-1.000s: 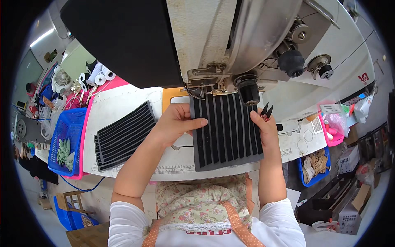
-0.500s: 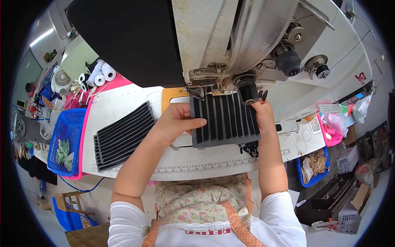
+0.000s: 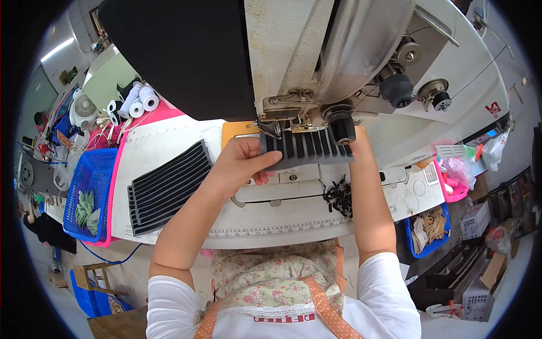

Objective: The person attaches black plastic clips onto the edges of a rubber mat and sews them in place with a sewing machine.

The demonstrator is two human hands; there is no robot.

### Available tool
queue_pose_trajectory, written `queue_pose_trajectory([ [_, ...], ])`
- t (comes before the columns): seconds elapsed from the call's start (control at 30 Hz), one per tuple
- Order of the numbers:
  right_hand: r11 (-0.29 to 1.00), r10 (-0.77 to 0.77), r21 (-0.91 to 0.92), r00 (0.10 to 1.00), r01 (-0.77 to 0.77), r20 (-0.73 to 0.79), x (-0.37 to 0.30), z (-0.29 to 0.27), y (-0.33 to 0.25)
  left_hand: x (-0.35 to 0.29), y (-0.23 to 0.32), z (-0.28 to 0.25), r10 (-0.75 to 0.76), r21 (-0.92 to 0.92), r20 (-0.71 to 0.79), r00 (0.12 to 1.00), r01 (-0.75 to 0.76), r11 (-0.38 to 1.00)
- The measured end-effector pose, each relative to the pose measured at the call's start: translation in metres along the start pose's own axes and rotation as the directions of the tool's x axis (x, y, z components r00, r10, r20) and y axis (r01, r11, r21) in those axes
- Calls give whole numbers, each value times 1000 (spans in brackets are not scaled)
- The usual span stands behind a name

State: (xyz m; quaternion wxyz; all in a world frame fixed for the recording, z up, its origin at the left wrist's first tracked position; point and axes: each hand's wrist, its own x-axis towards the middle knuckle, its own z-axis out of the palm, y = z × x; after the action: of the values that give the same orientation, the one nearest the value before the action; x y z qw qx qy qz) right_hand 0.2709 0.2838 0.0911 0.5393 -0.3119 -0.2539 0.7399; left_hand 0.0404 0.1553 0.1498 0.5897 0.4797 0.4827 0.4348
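Note:
A grey fabric panel with black strips point(image 3: 307, 160) lies under the needle area of the sewing machine point(image 3: 291, 68), its near edge toward me. My left hand point(image 3: 244, 165) pinches the panel's left edge, thumb on top and fingers beneath. By the panel's right edge is my right hand point(image 3: 361, 146), its fingers hidden behind the machine's black knob point(image 3: 341, 125). To the left, a stack of similar striped panels point(image 3: 170, 189) lies on the white table point(image 3: 271, 223). A small heap of black scraps point(image 3: 339, 198) sits near my right forearm.
A blue basket point(image 3: 107, 169) with pale green pieces stands at the left. Behind it are white thread cones point(image 3: 148, 99) and a small fan point(image 3: 84, 108). At the right are a pink bin point(image 3: 455, 195) and a blue bin point(image 3: 430, 248) with beige pieces. A ruler strip point(image 3: 271, 230) runs along the table's front.
The striped panel has moved away from me under the machine head, uncovering the black scraps. My right hand has moved forward behind the knob; the dark tool seen by it is now hidden.

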Motion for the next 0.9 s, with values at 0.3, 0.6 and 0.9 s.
queue_pose_trajectory([
  [0.3, 980, -171, -94, 983, 177, 73, 46, -11, 18, 8, 1, 2, 193, 50, -163, 968, -187, 981],
  [0.6, 974, -190, -120, 982, 190, 16, 44, -3, 19, 16, 6, -4, 108, -164, -170, 980, -136, 977],
  [0.9, 982, -170, -81, 985, 168, -20, 50, -7, 24, 23, 3, -14, 101, -123, -113, 988, -115, 986],
])
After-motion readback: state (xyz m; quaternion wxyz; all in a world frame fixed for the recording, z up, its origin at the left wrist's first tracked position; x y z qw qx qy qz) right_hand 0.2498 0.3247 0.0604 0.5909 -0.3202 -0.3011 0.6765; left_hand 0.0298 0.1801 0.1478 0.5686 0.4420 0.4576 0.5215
